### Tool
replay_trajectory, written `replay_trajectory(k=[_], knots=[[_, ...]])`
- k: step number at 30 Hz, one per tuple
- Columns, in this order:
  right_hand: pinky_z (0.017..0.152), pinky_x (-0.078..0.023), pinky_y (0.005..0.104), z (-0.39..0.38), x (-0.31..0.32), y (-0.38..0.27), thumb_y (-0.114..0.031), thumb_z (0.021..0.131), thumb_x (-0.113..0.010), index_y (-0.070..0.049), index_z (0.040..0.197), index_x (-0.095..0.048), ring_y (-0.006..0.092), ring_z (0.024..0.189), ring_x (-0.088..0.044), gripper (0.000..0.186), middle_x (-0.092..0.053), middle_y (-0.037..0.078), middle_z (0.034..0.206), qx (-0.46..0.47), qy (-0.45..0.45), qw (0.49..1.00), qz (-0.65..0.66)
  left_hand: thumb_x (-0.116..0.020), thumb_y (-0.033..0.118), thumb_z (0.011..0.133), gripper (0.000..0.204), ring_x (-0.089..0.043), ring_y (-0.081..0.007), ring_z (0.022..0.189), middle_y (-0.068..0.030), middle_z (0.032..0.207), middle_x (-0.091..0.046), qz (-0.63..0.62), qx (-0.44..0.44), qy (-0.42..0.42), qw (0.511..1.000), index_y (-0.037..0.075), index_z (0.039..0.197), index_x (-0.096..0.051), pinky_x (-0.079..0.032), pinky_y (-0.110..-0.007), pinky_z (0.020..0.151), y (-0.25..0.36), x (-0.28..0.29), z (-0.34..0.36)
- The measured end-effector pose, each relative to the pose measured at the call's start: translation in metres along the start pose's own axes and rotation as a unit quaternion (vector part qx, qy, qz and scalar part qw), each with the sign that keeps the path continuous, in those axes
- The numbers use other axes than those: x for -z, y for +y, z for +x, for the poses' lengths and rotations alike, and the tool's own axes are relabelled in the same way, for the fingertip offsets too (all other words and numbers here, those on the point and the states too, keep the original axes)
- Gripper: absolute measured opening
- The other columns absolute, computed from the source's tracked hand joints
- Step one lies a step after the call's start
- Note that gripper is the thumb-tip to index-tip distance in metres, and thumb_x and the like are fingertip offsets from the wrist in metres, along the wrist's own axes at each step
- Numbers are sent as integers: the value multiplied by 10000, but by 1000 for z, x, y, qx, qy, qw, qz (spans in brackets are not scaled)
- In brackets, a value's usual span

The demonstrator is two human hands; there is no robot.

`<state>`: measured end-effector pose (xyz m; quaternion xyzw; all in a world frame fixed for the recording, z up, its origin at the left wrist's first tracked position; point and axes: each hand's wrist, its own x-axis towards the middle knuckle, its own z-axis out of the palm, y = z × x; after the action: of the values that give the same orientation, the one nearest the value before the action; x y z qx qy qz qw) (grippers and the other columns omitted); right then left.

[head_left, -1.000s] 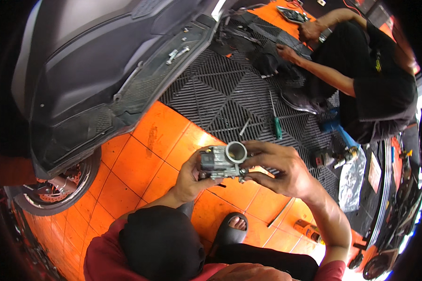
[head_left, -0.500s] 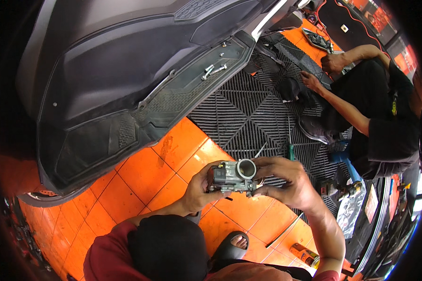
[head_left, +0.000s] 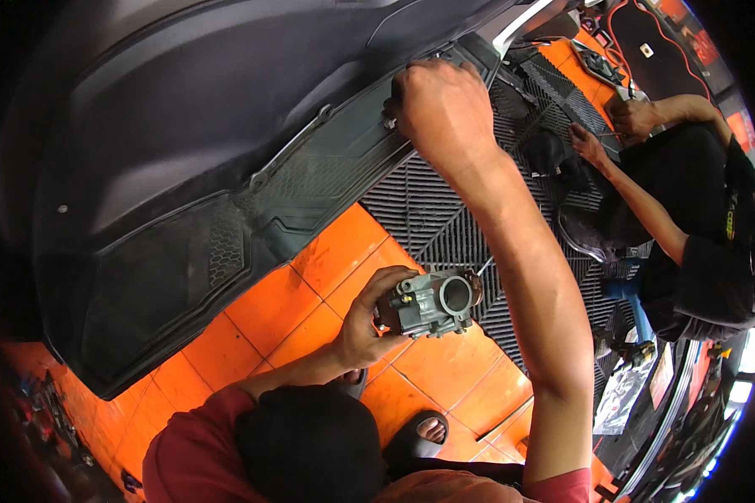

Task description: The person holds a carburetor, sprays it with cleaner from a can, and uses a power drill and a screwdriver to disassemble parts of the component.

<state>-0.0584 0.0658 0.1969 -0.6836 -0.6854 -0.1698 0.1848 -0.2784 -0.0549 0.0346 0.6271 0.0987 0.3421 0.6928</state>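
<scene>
The left hand [head_left: 366, 325] is holding a silver-grey metal engine part with a round bore [head_left: 428, 307] mid-scene by its left side, apparently leaving the right hand [head_left: 450, 105] free; that one is covering part of a black textured plastic footboard's [head_left: 310, 178] far end, fingertips hiding, grip impossible to tell. Yellow lettering [head_left: 731, 216] is marking a co-worker's black clothing [head_left: 703, 281], right

The right hand [head_left: 446, 113] has let go of the grey metal part [head_left: 428, 305] and gone far up to the dark footboard [head_left: 310, 182], so now only the left hand [head_left: 366, 323] holds it.
</scene>
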Motion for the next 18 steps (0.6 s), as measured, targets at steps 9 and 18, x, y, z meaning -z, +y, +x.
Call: replay_trajectory(k=[9, 18], knots=[[666, -505, 251, -73, 97, 2, -9, 919, -625, 2, 947, -724, 108, 744, -657, 103, -724, 61, 835, -65, -187, 885, 421, -780, 71, 665, 713, -534, -365, 1278, -162, 1316, -623, 75, -62, -8, 995, 16, 1344, -569, -400, -472, 1113, 4, -10, 9], [774, -527, 427, -163, 143, 8, -96, 843, -698, 4, 959, -719, 340, 857, -662, 155, -660, 146, 875, -24, -357, 843, 402, -797, 100, 739, 654, -529, -361, 1288, -160, 1339, -609, 84, -64, -106, 989, 5, 1343, -565, -405, -473, 1092, 8, -43, 6]])
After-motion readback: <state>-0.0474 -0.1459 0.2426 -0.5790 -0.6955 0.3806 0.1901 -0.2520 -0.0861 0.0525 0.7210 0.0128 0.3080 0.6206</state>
